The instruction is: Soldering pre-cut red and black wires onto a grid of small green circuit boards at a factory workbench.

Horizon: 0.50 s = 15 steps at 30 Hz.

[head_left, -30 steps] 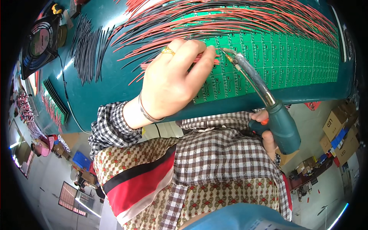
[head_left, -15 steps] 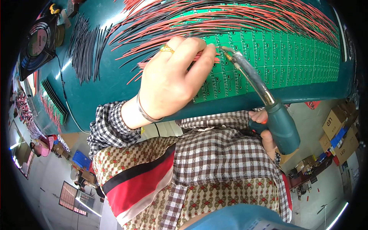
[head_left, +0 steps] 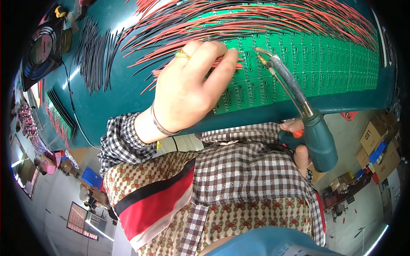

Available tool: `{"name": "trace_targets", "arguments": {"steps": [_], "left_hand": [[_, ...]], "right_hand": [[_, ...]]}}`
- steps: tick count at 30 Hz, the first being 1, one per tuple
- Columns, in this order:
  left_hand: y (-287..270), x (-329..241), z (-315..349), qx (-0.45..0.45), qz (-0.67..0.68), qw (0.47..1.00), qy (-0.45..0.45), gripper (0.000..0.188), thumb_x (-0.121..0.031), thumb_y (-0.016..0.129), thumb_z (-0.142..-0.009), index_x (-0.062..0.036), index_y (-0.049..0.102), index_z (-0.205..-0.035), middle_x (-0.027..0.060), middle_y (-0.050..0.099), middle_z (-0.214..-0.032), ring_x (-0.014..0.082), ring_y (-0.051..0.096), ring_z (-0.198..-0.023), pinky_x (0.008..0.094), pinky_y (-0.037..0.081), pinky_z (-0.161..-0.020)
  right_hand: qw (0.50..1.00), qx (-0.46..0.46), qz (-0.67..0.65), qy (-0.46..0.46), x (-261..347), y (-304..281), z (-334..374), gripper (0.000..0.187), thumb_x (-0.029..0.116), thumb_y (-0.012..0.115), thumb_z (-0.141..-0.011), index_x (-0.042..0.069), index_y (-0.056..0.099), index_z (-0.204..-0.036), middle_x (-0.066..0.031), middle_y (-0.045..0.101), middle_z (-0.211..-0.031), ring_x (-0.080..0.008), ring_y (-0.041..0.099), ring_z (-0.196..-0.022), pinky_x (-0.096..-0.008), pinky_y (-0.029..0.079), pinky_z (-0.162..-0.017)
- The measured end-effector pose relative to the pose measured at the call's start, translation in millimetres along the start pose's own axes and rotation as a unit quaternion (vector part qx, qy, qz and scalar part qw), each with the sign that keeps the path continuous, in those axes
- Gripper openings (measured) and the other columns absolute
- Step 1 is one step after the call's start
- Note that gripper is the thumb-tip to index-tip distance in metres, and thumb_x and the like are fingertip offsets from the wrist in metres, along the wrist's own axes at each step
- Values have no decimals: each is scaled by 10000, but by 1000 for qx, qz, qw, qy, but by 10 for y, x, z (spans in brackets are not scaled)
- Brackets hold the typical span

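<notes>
My left hand (head_left: 186,91), a gold ring on one finger, rests over the left end of a panel of green circuit boards (head_left: 294,79). Its fingers are pinched together at the boards' upper rows, and short red wires (head_left: 239,65) poke out beneath them. Whatever sits right at the fingertips is too small to make out. My right hand (head_left: 301,157) grips a dark green soldering gun (head_left: 321,143) with a red trigger, partly hiding the fingers. Its metal barrel slants up and left, and the bent tip is just above the boards, a little right of my left fingertips.
Red and black wires (head_left: 239,20) lie across the panel's far part. A pile of black wires (head_left: 95,55) is at the left, beside a black fan (head_left: 42,49) with a cable. Stacked boards with wires (head_left: 60,113) stand at the left edge. Cardboard boxes (head_left: 376,136) are beyond the table.
The soldering gun has shifted right, so its tip is farther from my left fingertips. My left hand has moved very slightly left, still pinched.
</notes>
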<state>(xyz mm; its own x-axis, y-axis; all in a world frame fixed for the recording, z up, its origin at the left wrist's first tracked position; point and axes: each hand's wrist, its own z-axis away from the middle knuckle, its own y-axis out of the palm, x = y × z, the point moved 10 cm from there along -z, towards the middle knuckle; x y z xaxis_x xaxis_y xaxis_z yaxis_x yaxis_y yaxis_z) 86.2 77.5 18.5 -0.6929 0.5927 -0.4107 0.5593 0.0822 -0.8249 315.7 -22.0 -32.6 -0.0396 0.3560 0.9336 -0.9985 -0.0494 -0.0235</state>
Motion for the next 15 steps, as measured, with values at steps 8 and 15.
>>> {"name": "trace_targets", "arguments": {"steps": [8, 15], "left_hand": [[-10, 22, -1, 9, 6, 1000, 3, 355, 67, 772, -717, -17, 740, -1061, 89, 668, -967, 241, 656, -803, 325, 542, -663], [-124, -106, -168, -11, 43, 999, 11, 404, 113, 720, -748, -7, 743, -1133, 103, 664, -992, 230, 655, -847, 311, 537, -694]], "right_hand": [[1000, -1, -14, -15, 24, -25, -7, 700, 591, 751, -874, -41, 610, -1138, -175, 676, -1064, -258, 672, -999, -367, 547, -894], [999, -46, -3, -7, -1, -171, 19, 799, 624, 672, -918, -97, 567, -1248, -200, 661, -1127, -304, 692, -1039, -424, 579, -921]]}}
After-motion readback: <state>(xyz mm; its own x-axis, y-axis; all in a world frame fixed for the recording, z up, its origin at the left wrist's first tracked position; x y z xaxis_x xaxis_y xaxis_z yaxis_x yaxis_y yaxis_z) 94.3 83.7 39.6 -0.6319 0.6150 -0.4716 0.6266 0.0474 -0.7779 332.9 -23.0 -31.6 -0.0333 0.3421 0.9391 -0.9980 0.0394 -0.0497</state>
